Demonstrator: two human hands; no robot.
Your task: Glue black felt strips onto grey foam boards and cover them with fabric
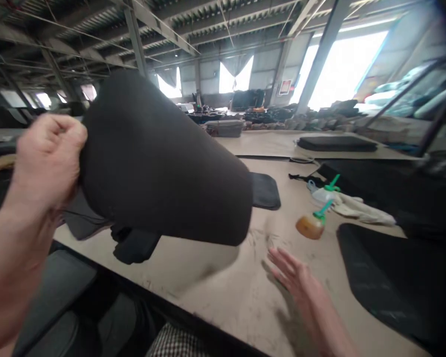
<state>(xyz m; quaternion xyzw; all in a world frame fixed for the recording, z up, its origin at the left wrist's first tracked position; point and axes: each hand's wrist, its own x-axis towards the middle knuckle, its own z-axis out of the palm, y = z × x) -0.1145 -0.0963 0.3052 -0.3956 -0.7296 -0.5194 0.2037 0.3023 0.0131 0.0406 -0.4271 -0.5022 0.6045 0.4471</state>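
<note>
Beige worktable (241, 292), dark panel (167, 163) above, left fingers (57, 125) gripping its edge, right fingers (285, 260) loosely extended nearby

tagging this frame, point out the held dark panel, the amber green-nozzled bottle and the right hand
Dark panel (167, 163): head view, middle of its broad face
Amber green-nozzled bottle (309, 227): head view, its body
Right hand (294, 273): head view, middle of hand

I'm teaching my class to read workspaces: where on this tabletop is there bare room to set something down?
Bare tabletop lies between the raised dark panel and the near edge, left of the right hand; a narrower strip runs between that hand and the black sheet. Back right is crowded: two bottles, pale cloth, dark material.
</note>
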